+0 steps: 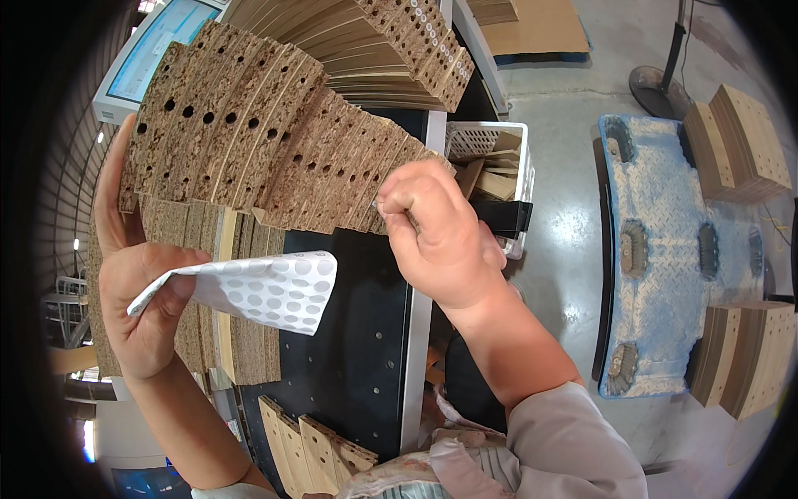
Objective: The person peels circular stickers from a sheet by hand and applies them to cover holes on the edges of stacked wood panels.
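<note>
My left hand [143, 291] grips a white sheet of round grey stickers [274, 287] between thumb and palm. Its fingers stretch up along the left end of a row of particleboard panels [241, 125]. These panels stand packed on edge, with dark drilled holes in their rough edges. At the right end of the row, my right hand [436, 229] is closed, thumb and forefinger pinched against the panel edges. A tiny pale bit shows at its fingertips, too small to name. The fingers hide the panel edges beneath them.
More panels [399, 50] with pale dots stand behind. Below lie a black table [341, 349] and loose wooden pieces [312, 453]. A white crate [525, 158] of offcuts stands right of the table. Further right, a blue pallet [665, 266] has board stacks beside it. A monitor [154, 54] is far left.
</note>
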A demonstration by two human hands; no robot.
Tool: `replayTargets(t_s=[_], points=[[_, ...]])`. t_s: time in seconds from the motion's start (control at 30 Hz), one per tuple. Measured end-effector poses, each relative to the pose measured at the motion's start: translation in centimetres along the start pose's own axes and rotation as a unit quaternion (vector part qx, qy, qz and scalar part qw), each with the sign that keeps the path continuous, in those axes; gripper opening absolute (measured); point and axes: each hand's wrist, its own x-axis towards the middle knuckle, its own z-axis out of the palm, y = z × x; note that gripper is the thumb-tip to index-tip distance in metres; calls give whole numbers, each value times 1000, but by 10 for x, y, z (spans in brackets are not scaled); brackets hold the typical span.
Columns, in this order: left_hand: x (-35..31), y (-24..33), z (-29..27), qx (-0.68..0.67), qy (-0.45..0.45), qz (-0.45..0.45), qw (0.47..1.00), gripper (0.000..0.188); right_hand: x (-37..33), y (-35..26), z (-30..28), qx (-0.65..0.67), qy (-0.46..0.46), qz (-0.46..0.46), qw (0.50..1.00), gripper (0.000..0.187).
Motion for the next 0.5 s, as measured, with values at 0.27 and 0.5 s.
replayTargets(t_s=[0.27, 0.5], points=[[2, -2, -2, 11, -13, 24, 1000, 34, 3, 5, -14, -119, 9, 61, 991, 29], [-1, -3, 0, -30, -7, -33, 999, 33, 7, 11, -20, -142, 6, 247, 959, 59]])
